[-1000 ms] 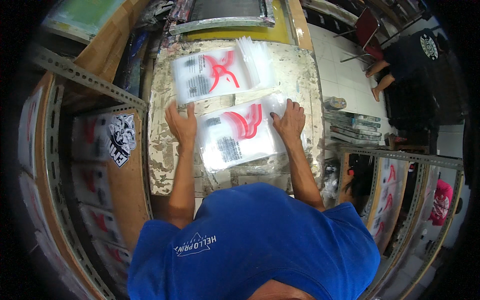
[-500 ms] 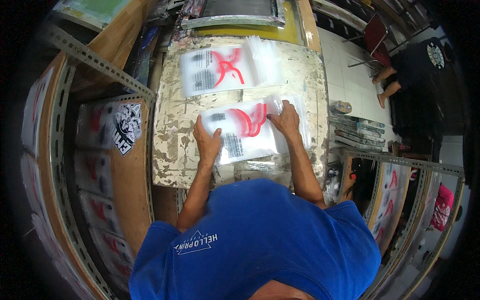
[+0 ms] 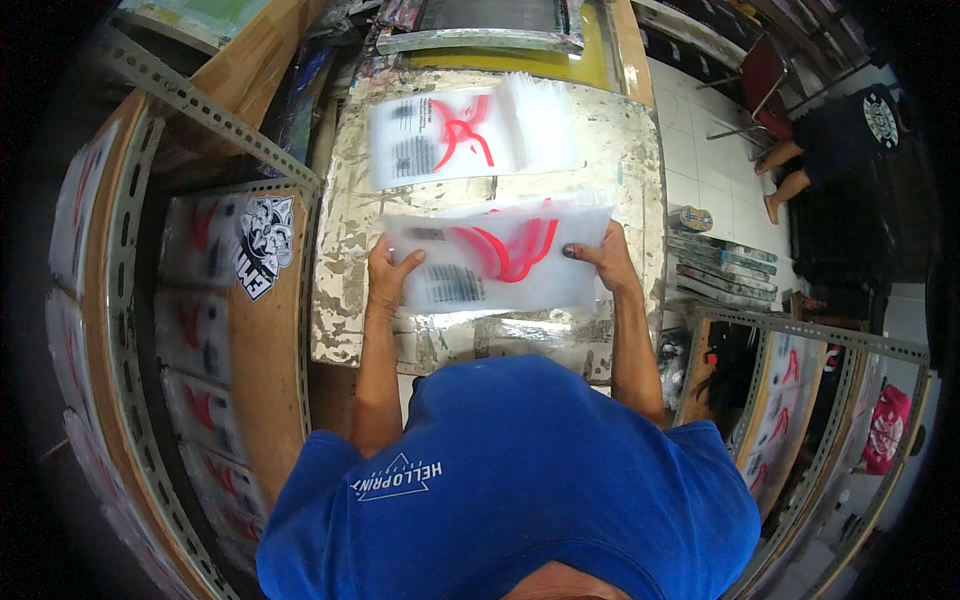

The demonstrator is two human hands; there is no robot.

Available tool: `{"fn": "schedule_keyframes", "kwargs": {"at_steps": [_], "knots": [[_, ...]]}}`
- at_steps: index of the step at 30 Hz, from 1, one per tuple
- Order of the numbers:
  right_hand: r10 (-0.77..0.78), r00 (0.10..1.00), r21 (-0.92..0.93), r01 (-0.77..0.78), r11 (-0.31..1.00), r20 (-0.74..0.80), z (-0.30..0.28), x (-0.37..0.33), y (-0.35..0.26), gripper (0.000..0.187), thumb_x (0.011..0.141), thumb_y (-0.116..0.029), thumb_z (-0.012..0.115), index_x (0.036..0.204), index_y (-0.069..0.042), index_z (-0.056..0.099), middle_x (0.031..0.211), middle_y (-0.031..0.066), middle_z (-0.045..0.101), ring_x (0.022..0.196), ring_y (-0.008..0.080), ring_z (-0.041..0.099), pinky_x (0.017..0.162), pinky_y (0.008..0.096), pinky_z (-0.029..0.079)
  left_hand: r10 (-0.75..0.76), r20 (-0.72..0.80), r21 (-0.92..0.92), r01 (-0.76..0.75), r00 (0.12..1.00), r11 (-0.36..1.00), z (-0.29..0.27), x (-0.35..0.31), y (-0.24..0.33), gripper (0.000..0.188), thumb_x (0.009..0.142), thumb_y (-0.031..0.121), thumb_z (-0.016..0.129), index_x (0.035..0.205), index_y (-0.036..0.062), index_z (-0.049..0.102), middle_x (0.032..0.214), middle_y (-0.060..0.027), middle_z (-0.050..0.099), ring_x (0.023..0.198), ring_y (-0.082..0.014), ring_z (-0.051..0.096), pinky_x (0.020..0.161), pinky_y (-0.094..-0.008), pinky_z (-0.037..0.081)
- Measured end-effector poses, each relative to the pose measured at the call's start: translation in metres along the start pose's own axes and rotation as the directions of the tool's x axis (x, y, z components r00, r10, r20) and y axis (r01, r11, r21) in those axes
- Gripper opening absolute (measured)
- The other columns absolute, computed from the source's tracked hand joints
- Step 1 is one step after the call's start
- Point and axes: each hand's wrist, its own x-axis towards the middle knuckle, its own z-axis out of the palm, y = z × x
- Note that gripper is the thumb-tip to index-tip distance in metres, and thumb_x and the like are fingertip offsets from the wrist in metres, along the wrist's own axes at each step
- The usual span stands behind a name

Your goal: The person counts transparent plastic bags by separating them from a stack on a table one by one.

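Between my hands is a stack of clear plastic bags (image 3: 520, 290) with red curved stripes and dark printed blocks. My left hand (image 3: 388, 272) grips its left end, thumb on top and fingers beneath. At the right end my right hand (image 3: 612, 262) holds it the same way, its thumb darkly stained. The stack is raised off the worn, paint-flaked table (image 3: 340, 325), and its far edge looks uneven. Just beyond it on the table lies a second fanned stack of similar bags (image 3: 455, 135), touched by neither hand.
Framed screens (image 3: 480, 42) lie past the table's far edge. To my left stands a metal-framed rack (image 3: 262, 370) with printed bags on boards; a similar rack (image 3: 780, 400) is at the right. Stacked frames (image 3: 720, 270), a red chair (image 3: 765, 85) and another person's legs (image 3: 785, 180) are farther right.
Both hands have moved apart to the ends of the nearer stack and lifted it off the table. The bags are now more squared together. The farther stack stays put.
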Motion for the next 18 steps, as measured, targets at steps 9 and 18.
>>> {"fn": "schedule_keyframes", "kwargs": {"at_steps": [9,18], "knots": [[-0.325,0.912,-0.886,-0.082,0.456,-0.251,0.044,0.037,0.008,0.055,0.069,-0.017,0.082,0.115,0.000,0.058,0.106,0.0182,0.064,0.098,0.0333,0.061,0.082,0.0429,0.050,-0.009,-0.213,0.568,0.131,0.977,0.812,0.011,0.002,-0.017,0.027,0.080,0.012,0.071,0.103,-0.0014,0.067,0.086,-0.0164,0.070,0.077,-0.0256,0.067,0.073,-0.0364,0.050],[-0.481,0.868,-0.978,-0.021,0.207,-0.120,0.076,0.176,-0.029,0.049,0.073,-0.031,0.077,0.106,0.000,0.059,0.102,0.0182,0.061,0.095,0.0356,0.061,0.073,0.0465,0.053,0.054,-0.213,0.640,0.098,0.975,0.762,0.015,-0.002,-0.008,0.058,0.075,0.015,0.074,0.125,-0.0025,0.050,0.113,-0.0270,0.062,0.101,-0.0395,0.061,0.089,-0.0432,0.047]]}}
